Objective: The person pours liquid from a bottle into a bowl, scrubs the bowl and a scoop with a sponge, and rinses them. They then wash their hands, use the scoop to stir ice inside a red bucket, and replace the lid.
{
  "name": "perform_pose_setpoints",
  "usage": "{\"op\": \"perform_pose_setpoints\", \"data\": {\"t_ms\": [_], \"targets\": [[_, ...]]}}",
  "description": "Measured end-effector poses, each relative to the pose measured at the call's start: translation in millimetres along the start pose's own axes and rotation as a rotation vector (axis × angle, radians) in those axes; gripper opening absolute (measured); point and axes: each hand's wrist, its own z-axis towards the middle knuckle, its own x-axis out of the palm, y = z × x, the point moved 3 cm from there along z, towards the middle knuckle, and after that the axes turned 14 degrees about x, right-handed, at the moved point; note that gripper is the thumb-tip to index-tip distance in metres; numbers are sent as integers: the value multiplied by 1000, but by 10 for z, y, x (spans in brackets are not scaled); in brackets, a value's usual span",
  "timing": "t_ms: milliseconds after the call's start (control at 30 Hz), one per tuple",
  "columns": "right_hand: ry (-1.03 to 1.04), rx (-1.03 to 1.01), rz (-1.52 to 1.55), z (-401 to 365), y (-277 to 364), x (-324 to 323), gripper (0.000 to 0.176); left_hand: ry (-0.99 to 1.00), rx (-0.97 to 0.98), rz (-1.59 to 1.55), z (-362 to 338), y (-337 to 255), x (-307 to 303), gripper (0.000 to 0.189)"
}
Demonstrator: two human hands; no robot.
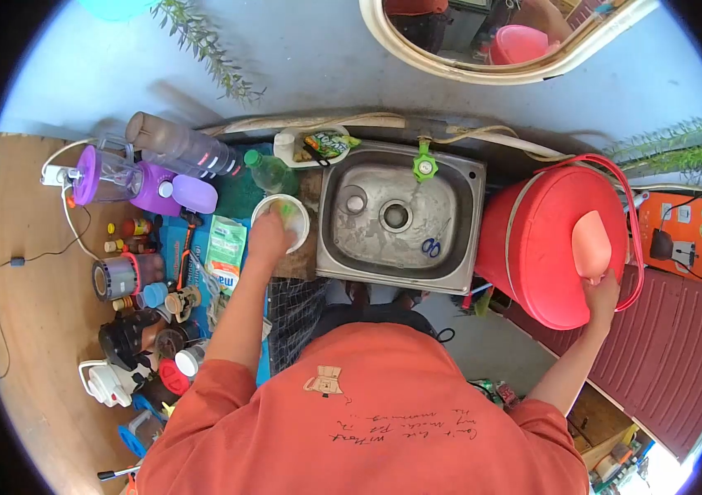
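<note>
My left hand (269, 237) reaches over the near-left rim of a round white tub (304, 216), its fingers down inside beside something pale green (288, 211). Those fingers are bunched together, and I cannot tell what they hold. On the other side, my right hand (601, 294) is closed round the handle of a peach-coloured dipper (591, 245). The dipper's bowl overlaps the top of a large red lidded bucket (524, 247). Between my hands is a steel sink (326, 252) with blue-handled scissors (431, 247) and a small cup (354, 201) in it.
A green tap (424, 165) stands at the sink's back edge. Left of the tub are a green bottle (271, 172), a green-and-white packet (226, 247), a purple blender (153, 188) and several jars. A white container (287, 148) with packets sits behind. The bucket's red handle (633, 206) arches right.
</note>
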Motion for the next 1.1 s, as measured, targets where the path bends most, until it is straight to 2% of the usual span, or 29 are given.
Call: {"op": "perform_pose_setpoints", "data": {"t_ms": [133, 233, 300, 400, 533, 633, 667, 700, 800, 833, 867, 900, 933, 1000, 1033, 1100], "targets": [[-98, 65, -20, -18, 5, -17, 37, -74, 3, 55, 115, 138, 262, 43], [-156, 62, 30, -131, 69, -109, 36, 34, -68, 57, 125, 98, 200, 43], [-157, 76, 45, -230, 145, -238, 35, -71, -16, -76, 107, 145, 168, 44], [-169, 91, 107, -382, 256, -437, 34, -148, 42, -64, 118, 290, 256, 43], [-191, 97, 183, -553, 461, -616, 33, -144, -30, -87, 150, 360, 264, 38], [-183, 12, 259, -723, 735, -714, 32, -130, 9, -53, 118, 339, 235, 35], [-184, 11, 260, -780, 827, -713, 32, -190, 32, -63, 96, 383, 251, 34], [-164, -29, 230, -831, 933, -702, 31, -251, 55, -73, 80, 377, 222, 32], [-100, -104, 179, -800, 1046, -511, 27, -263, 108, -82, 28, 291, 47, 31], [3, -129, 205, -820, 1124, -410, 28, -265, 106, -81, 27, 257, -6, 31], [107, -156, 232, -844, 1201, -306, 28, -178, 85, -42, 32, 223, -31, 31], [110, -161, 233, -867, 1247, -212, 28, -90, 62, -3, 19, 215, -32, 31], [192, -187, 278, -898, 1299, -94, 28, -91, 55, 0, 0, 226, -42, 31], [277, -219, 326, -982, 1446, 37, 28, 43, 166, 59, -7, 213, -49, 22], [322, -239, 356, -1044, 1526, 78, 29, 41, 163, 62, -31, 224, -77, 22], [366, -274, 364, -1127, 1633, 170, 29, -32, 313, -55, -95, 136, -180, 21]]}}
